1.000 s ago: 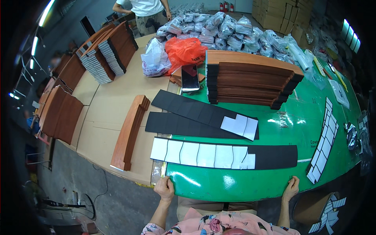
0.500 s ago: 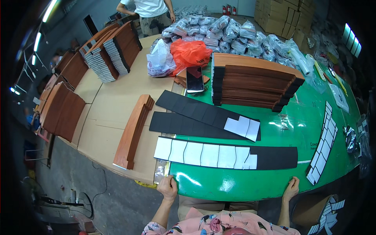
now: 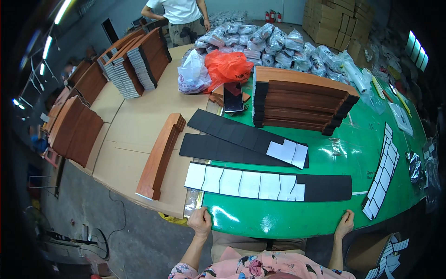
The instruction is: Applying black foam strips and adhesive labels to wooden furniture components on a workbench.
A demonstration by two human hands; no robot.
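Observation:
My left hand (image 3: 200,222) is closed in a fist at the front edge of the green tabletop (image 3: 251,216). Closed in the same way, my right hand (image 3: 344,224) touches that edge farther right; no item shows in either hand. Just beyond them lies a long black foam strip (image 3: 325,187), its left part covered with white pieces (image 3: 250,183). Two more black strips, an upper one (image 3: 227,129) and a lower one (image 3: 211,146), overlap behind it, with a white patch (image 3: 288,152) at the right end. A narrow black-and-white strip (image 3: 382,174) lies at the right.
A brown wooden moulding (image 3: 160,158) lies on cardboard (image 3: 123,158) at left. Behind the strips stand stacked mouldings (image 3: 304,102), a phone (image 3: 233,96), an orange bag (image 3: 227,67) and many plastic-wrapped bundles (image 3: 260,35). Another person (image 3: 181,14) stands at the back. A bin (image 3: 369,251) holds white scraps.
The view has shifted very slightly, so the far things sit a little lower and to the right. My hands and the strips stay where they were.

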